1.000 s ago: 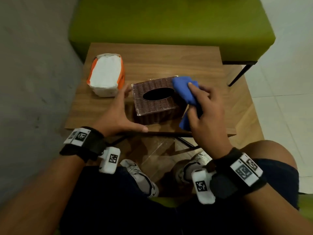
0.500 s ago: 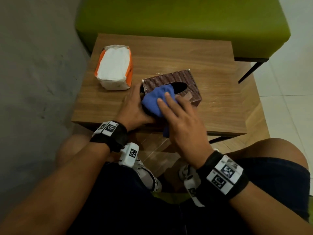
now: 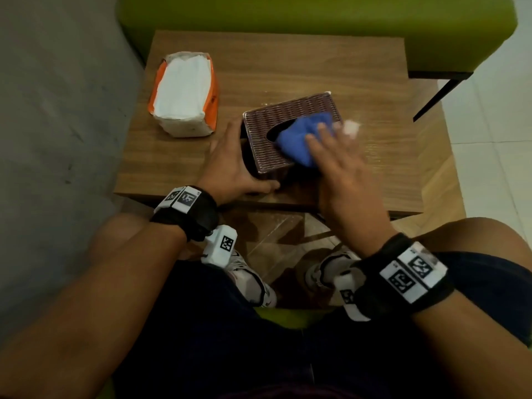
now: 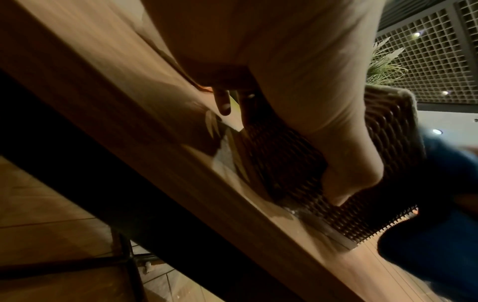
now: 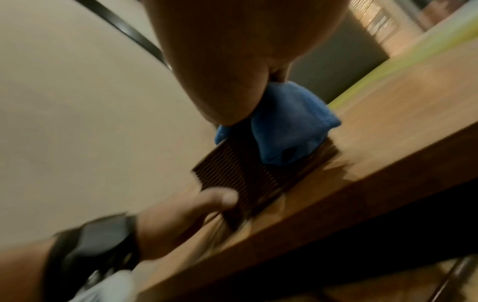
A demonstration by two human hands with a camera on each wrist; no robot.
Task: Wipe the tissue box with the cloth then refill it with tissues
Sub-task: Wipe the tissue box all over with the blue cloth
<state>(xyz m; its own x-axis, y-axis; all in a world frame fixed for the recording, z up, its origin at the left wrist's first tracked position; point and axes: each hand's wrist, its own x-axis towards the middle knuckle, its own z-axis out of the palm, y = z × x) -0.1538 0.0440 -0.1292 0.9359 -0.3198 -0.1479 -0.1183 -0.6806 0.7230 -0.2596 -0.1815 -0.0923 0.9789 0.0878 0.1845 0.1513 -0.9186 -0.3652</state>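
Box (image 3: pixel 288 131): brown woven, oval slot, centre of the tabletop (image 3: pixel 302 67).
Cloth (image 3: pixel 302 136): blue, bunched on the box top.
Right hand (image 3: pixel 342 165): fingers straight, pressing the cloth.
Left hand (image 3: pixel 230 165): fingers spread, bracing the box's left side.
Tissues (image 3: pixel 184 90): orange pack, upper left.

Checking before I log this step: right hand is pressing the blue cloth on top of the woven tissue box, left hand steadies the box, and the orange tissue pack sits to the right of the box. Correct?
One thing is wrong: the orange tissue pack sits to the left of the woven tissue box, as the head view shows. The rest holds: the right hand presses the blue cloth on the box top, and the left hand steadies the box.
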